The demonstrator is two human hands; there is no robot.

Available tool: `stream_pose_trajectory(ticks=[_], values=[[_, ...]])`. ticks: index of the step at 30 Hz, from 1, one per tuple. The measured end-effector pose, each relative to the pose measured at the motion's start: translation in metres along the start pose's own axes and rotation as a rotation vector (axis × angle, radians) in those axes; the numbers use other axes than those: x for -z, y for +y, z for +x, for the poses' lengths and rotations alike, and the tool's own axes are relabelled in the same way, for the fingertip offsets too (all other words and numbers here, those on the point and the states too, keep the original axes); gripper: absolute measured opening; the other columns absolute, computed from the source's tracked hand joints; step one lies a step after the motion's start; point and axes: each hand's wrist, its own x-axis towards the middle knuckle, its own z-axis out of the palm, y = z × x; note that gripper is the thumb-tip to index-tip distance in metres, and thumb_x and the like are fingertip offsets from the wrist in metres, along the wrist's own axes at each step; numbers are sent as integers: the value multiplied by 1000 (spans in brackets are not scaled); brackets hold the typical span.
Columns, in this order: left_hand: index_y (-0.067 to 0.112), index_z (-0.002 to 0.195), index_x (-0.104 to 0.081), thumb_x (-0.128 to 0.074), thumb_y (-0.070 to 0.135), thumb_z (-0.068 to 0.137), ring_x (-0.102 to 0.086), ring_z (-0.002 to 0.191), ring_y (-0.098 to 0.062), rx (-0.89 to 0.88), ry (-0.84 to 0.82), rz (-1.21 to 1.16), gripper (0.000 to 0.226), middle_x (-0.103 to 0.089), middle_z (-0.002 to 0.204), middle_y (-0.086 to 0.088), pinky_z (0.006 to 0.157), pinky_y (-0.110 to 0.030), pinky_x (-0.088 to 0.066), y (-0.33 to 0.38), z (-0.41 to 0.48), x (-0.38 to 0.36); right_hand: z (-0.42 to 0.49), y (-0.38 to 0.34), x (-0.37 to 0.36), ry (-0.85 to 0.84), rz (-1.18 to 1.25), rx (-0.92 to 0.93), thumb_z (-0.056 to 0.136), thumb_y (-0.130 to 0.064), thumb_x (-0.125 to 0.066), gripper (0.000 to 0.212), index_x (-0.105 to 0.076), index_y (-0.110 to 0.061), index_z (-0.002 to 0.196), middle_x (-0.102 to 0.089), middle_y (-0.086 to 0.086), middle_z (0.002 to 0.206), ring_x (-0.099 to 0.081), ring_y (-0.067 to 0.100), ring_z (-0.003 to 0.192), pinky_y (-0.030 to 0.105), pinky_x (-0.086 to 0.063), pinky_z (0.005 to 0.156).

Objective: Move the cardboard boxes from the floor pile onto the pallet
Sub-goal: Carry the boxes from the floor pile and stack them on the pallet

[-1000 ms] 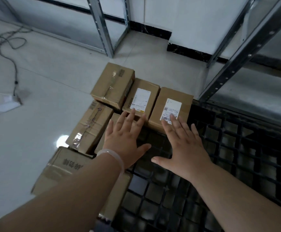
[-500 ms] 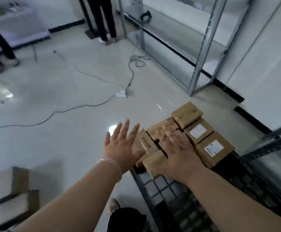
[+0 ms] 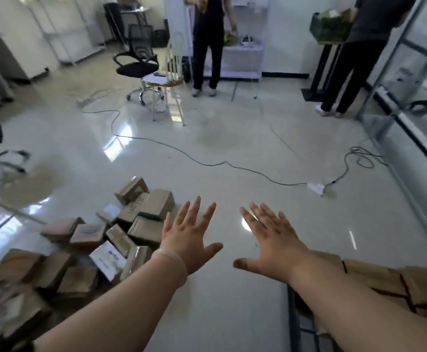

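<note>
Hands: left hand [image 3: 187, 241] and right hand [image 3: 271, 243] are both stretched out over the floor [image 3: 232, 313], fingers straight and spread wide, nothing in either one
Wrist: clear wristband [image 3: 173, 262] on the left one
Floor pile [image 3: 116, 240]: jumble of cardboard boxes, near left, just left of the left hand, tipped every which way, a couple with white labels showing
Pallet [image 3: 293, 323]: dark edge low on the right, below the right forearm. It's pretty blurry, but I think that's it
Stacked boxes [image 3: 385, 280]: brown with dark seams, near right, partly hidden by the right forearm
Cable [image 3: 207, 162]: snakes across the middle of the floor to a white power strip [image 3: 315, 188] on the right
Far side: black office chair [image 3: 136, 64] with a wooden chair [image 3: 173, 72] right beside it
People: two standing, one person [image 3: 207, 41] far middle, other person [image 3: 359, 52] far right by the glass wall
</note>
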Motion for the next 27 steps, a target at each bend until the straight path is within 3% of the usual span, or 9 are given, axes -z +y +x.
stream_pose_trajectory(ticks=[6, 11, 19, 27], values=[[49, 147, 19, -43, 74, 84, 19, 148, -17, 203, 21, -21, 92, 26, 159, 11, 120, -47, 10, -142, -40, 19, 86, -138, -19, -25, -24, 176, 75, -84, -45, 111, 23, -39, 151, 25, -11, 162, 30, 6, 144, 38, 17, 119], [46, 148, 23, -38, 75, 86, 24, 147, -16, 313, -9, -30, 91, 28, 159, 6, 117, -47, 14, -209, -48, 21, 134, -193, -31, -52, -67, 227, 75, -84, -46, 112, 24, -39, 150, 26, -10, 161, 29, 8, 145, 40, 15, 120], [47, 148, 21, -38, 73, 87, 23, 147, -16, 360, 7, -65, 90, 27, 159, 8, 119, -48, 11, -248, 0, 37, 209, -204, -14, -69, -81, 217, 77, -81, -49, 110, 20, -40, 152, 22, -9, 163, 24, 10, 147, 39, 16, 118], [49, 148, 20, -42, 71, 87, 22, 147, -16, 431, -22, -106, 89, 31, 157, 11, 117, -45, 13, -244, 95, 46, 301, -161, 10, -89, -93, 258, 81, -78, -48, 107, 18, -37, 154, 21, -5, 164, 23, 14, 148, 40, 17, 117]])
